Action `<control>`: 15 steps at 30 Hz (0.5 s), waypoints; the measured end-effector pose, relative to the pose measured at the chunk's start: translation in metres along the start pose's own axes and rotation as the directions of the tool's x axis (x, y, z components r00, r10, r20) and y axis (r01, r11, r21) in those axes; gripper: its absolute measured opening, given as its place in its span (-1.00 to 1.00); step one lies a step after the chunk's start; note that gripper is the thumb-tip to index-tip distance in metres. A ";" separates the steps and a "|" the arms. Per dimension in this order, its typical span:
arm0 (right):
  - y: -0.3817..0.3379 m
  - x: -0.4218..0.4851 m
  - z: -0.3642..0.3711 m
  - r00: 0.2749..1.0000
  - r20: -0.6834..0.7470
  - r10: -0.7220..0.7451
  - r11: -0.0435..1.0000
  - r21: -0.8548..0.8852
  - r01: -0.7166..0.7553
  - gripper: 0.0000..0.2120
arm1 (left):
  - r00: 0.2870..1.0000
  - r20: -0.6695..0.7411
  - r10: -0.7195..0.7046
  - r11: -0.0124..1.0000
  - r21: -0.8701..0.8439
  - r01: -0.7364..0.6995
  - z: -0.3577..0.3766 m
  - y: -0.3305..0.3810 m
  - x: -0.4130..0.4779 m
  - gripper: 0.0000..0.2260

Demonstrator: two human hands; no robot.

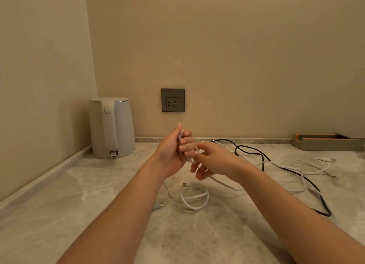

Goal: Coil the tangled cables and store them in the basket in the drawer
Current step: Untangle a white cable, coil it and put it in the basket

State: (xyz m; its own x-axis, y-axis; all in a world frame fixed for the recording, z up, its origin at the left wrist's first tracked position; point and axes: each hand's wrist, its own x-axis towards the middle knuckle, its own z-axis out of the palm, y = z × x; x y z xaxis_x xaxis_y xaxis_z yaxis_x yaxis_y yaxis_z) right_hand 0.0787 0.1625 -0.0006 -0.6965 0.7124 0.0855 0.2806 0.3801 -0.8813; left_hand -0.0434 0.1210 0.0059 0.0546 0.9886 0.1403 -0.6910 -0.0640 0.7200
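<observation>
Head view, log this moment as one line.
left hand: grips white cable | right hand: pinches it | black cable: loose on counter

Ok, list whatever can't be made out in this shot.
Head view only.
1. Loop count of the white cable in the left hand: curled fingers cover it.
2. Whether the right hand pinches that cable: contact blurred.
3. Which loose white strands run over the black cable: too thin, tangled.
4. Tray: cut off by the right edge.
5. Drawer and basket: outside the frame.
</observation>
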 end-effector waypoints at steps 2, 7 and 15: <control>-0.002 -0.003 0.002 0.996 0.053 0.078 0.996 0.037 -0.080 -0.87 | 1.000 -0.005 0.004 1.000 -0.026 -0.005 0.000 0.001 0.000 -0.58; -0.001 0.000 0.004 0.991 -0.106 0.076 0.986 0.153 -0.060 -0.87 | 1.000 -0.009 0.027 0.996 -0.079 -0.028 0.001 0.002 -0.001 -0.64; 0.005 0.014 -0.003 0.972 -0.180 0.152 0.734 0.680 0.011 -0.87 | 0.996 -0.016 0.085 0.993 -0.085 -0.086 0.006 0.000 0.002 -0.64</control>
State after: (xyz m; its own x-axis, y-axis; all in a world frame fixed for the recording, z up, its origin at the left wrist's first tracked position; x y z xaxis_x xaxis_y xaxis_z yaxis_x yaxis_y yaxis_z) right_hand 0.0721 0.1762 -0.0023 -0.5150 0.8565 0.0326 -0.2506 -0.1141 -0.9613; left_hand -0.0385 0.1218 0.0104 -0.0158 0.9816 0.1903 -0.7516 -0.1372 0.6452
